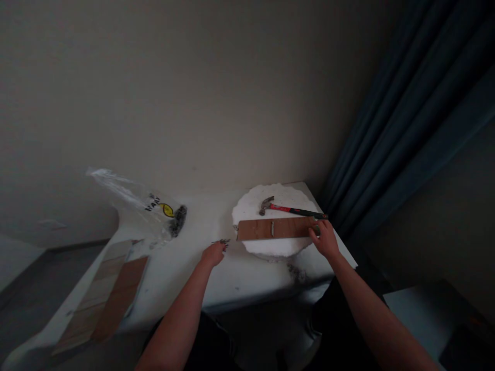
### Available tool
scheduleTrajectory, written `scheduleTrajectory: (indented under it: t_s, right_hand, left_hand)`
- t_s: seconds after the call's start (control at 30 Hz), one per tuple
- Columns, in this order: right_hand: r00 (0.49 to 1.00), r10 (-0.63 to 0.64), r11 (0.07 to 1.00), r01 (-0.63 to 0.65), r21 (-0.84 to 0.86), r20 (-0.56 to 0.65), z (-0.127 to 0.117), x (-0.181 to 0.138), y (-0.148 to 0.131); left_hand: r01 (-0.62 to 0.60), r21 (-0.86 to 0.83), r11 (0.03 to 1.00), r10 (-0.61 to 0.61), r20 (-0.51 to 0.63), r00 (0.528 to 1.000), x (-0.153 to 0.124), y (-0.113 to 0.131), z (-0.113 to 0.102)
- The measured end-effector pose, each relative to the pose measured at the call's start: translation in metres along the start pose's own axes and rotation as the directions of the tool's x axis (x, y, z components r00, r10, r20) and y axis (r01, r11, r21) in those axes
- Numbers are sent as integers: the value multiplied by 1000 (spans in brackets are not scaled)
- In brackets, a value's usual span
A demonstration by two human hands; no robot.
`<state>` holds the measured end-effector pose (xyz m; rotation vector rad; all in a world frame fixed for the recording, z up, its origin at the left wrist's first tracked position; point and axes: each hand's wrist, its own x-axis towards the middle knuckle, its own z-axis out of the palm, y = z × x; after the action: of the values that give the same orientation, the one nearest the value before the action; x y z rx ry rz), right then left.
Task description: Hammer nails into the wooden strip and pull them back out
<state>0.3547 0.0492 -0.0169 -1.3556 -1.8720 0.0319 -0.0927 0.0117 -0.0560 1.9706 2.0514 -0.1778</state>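
Note:
A reddish-brown wooden board (pixel 253 230) lies across a round white slab with a ragged rim (pixel 266 249). Near the board's middle is a small, light metal-looking piece (pixel 272 228). My right hand (pixel 326 239) is closed at the board's right end, with a small greenish thing (pixel 316 228) between thumb and fingers. Just behind the board rests a claw hammer (pixel 286 208) with a red and black handle. Left of the slab, my left hand (pixel 212 254) is closed on several thin dark pieces that look like nails (pixel 221 241).
On the white table (pixel 174 273), a clear plastic bag (pixel 133 193) with dark contents stands at the back left. Several wooden boards (pixel 119 296) lie at the left. More small dark pieces (pixel 296 272) sit near the front edge. A blue curtain (pixel 402 113) hangs at the right.

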Motion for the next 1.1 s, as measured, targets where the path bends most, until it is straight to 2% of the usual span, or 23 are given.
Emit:
scheduleTrajectory:
  t_s: [0.23, 0.47, 0.6, 0.77, 0.83, 0.97, 1.03, 1.1]
  right_hand:
    - [994, 80, 997, -81, 7, 70, 9, -2, 6]
    - [986, 128, 991, -132, 36, 107, 6, -5, 8]
    - [988, 103, 994, -107, 26, 112, 5, -6, 8]
    - [985, 56, 997, -47, -61, 161, 10, -10, 6]
    - [982, 99, 988, -77, -136, 163, 13, -12, 6]
    - [968, 192, 964, -155, -216, 160, 19, -16, 8]
    - [967, 184, 968, -147, -205, 176, 21, -18, 11]
    - [968, 174, 971, -137, -198, 182, 22, -19, 13]
  left_hand:
    - [20, -3, 1000, -20, -18, 1000, 2, 0, 3]
    - [46, -2, 999, -46, -29, 999, 9, 5, 9]
    - [51, 21, 998, -51, -33, 998, 5, 7, 8]
    - [124, 32, 992, -123, -38, 992, -2, 9, -3]
    - [146, -46, 988, -149, -52, 988, -3, 11, -10]
    - [136, -354, 925, -212, -186, 959, -1, 16, -23]
    - [46, -532, 845, -220, -269, 938, 2, 21, -29]
    - [-124, -655, 745, -176, -373, 911, 5, 27, -34]
